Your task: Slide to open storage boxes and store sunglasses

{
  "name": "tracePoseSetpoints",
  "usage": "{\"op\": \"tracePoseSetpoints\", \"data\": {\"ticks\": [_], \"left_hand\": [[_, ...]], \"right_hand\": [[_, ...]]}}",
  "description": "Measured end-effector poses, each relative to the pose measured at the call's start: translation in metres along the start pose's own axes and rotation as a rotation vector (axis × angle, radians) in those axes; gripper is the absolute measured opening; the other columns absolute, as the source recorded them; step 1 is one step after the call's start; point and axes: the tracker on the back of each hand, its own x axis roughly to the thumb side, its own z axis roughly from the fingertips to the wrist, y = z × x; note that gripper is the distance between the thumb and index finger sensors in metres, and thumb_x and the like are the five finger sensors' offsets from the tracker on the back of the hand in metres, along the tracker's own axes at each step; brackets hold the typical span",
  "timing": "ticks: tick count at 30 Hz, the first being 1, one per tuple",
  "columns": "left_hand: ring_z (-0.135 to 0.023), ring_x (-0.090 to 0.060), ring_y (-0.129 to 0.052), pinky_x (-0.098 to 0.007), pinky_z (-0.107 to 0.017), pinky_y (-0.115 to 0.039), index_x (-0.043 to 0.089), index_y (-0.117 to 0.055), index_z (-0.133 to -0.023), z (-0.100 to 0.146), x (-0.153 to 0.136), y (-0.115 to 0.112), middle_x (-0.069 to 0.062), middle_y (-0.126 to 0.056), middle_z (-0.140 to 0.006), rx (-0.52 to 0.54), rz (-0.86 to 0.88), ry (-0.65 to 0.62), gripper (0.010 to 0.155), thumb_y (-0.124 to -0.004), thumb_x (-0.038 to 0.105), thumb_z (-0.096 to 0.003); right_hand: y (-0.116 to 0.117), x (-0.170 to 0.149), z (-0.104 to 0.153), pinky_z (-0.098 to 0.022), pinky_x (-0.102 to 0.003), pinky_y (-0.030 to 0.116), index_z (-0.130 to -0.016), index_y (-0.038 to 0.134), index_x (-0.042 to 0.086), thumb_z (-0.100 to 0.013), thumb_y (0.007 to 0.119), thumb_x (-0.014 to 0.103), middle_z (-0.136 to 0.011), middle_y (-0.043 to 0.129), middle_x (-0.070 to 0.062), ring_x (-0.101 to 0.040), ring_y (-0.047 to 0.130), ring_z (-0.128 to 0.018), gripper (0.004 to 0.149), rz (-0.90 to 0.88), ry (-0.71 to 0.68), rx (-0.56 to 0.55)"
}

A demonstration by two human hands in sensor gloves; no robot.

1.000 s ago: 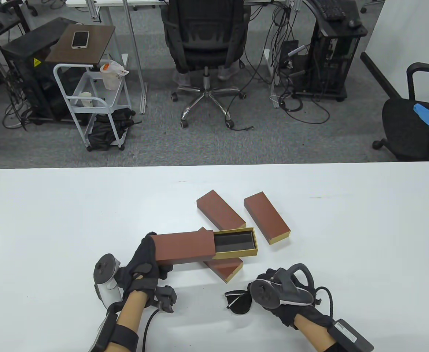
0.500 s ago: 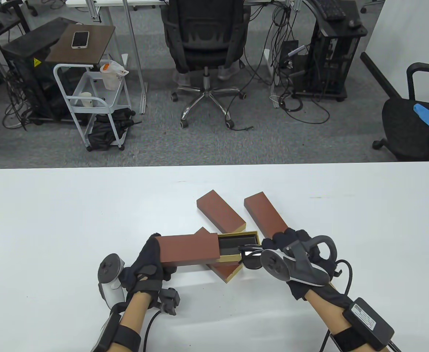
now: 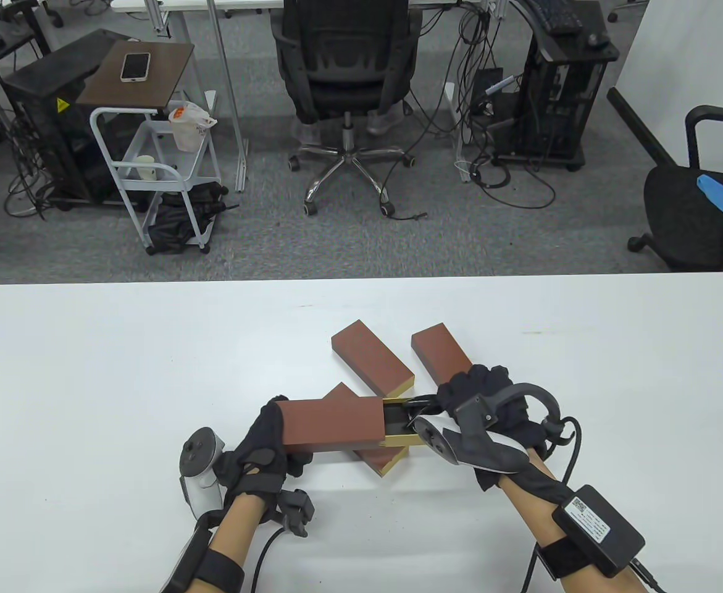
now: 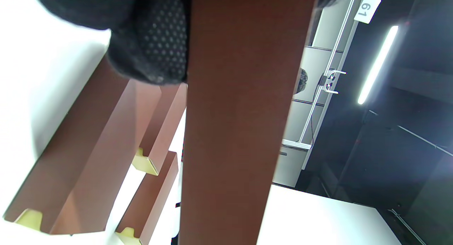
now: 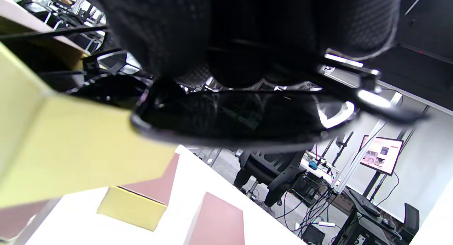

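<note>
- Left hand (image 3: 262,448) grips the brown sleeve (image 3: 330,423) near the table's front edge.
- Right hand (image 3: 481,401) clamps its fingers on the sunglasses (image 5: 240,117) over the gold tray (image 3: 401,440).

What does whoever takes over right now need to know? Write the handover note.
Left hand grips the sleeve end of the open storage box, holding it above the table.
Right hand holds the sunglasses at the gold inner tray; whether they sit fully inside is hidden.
Done: box slid open, sunglasses brought to the tray.
Left: seat the sunglasses, let go, probably slide the tray shut. Three closed boxes lie beside and under it.
</note>
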Motion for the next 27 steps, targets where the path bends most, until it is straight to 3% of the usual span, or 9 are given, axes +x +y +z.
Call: {"op": "tracePoseSetpoints", "data": {"ticks": [14, 27], "left_hand": [[-0.045, -0.026, -0.095, -0.042, -0.03, -0.081, 0.017, -0.042, -0.112, 0.003, 0.003, -0.017, -0.011, -0.087, -0.075, -0.049, -0.046, -0.021, 0.077, -0.053, 0.062, -0.0497], [-0.045, -0.026, -0.095, -0.042, -0.031, -0.081, 0.018, -0.042, -0.112, 0.002, 0.002, -0.022, -0.011, -0.086, -0.076, -0.076, -0.085, -0.029, 0.077, -0.052, 0.061, -0.0496]], "right_hand": [[-0.005, 0.017, -0.008, -0.047, -0.045, 0.082, -0.061, 0.093, 0.036, -0.024, 0.093, 0.038, -0.062, 0.101, 0.002, -0.024, 0.095, -0.055, 0.037, 0.006, -0.046, 0.039], [-0.001, 0.022, -0.013, -0.037, -0.04, 0.087, -0.055, 0.096, 0.037, -0.019, 0.097, 0.042, -0.052, 0.107, 0.005, -0.019, 0.103, -0.045, 0.037, -0.112, 0.002, 0.095]]}}
